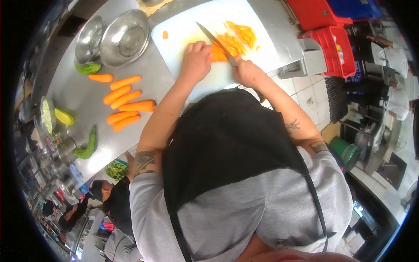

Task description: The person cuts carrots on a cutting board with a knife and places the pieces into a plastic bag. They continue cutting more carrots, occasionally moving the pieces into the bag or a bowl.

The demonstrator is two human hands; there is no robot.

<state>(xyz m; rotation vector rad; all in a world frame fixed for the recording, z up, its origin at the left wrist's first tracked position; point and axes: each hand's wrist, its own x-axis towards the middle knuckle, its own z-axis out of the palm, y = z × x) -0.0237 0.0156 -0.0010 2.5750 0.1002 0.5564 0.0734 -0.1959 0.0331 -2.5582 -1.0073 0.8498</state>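
My right hand [248, 73] is wrapped round the handle of a knife [217, 43], whose blade slants up and left over the white cutting board [179, 26]. Fingers bent, my left hand [196, 61] presses on orange carrot pieces [218, 54] just left of the blade. Cut carrot strips [244, 35] lie in a loose pile right of the knife. One small carrot piece [165, 34] is near the board's left edge. Several whole peeled carrots [123, 95] rest on the metal table left of the board.
Two metal bowls [125, 38] stand at the upper left, beside a green vegetable [88, 68]. More green vegetables [88, 146] lie lower left. Red crates [334, 51] are at the right. Other people [115, 201] are at the lower left and far right.
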